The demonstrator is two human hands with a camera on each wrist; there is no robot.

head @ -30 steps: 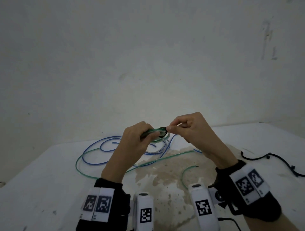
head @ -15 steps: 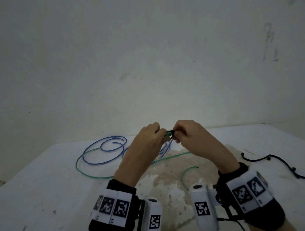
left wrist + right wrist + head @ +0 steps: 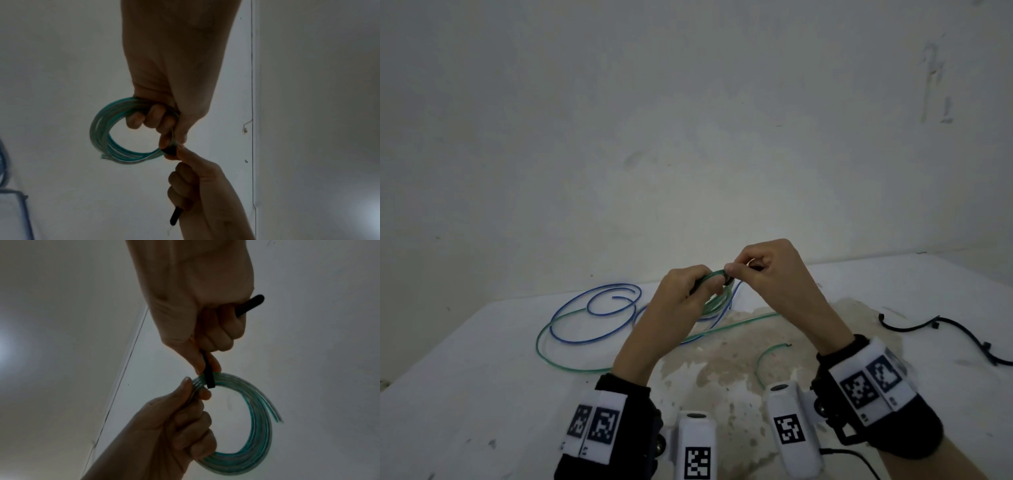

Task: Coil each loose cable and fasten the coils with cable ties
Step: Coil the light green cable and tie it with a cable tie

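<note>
My left hand [image 3: 690, 291] grips a small coil of green cable [image 3: 255, 443], held above the table; the same green coil [image 3: 109, 142] shows in the left wrist view. My right hand [image 3: 753, 270] pinches a black cable tie [image 3: 207, 376] between thumb and forefinger, laid across the coil right beside my left thumb. The tie's far end [image 3: 249, 305] sticks out past my curled right fingers. Both hands meet over the table's middle. A loose blue cable [image 3: 599, 315] and a loose green cable [image 3: 548, 346] lie on the table behind and left of my hands.
The white table [image 3: 465, 394] has a brown stained patch [image 3: 726, 356] at its middle. A black strand with ties [image 3: 935, 329] lies at the right. A short green cable end [image 3: 767, 356] curls near my right wrist. A plain wall stands close behind.
The hands drew close together, then eased slightly apart again. My right hand has kept the black tie at the coil, and my left hand has kept its grip on the green coil.
</note>
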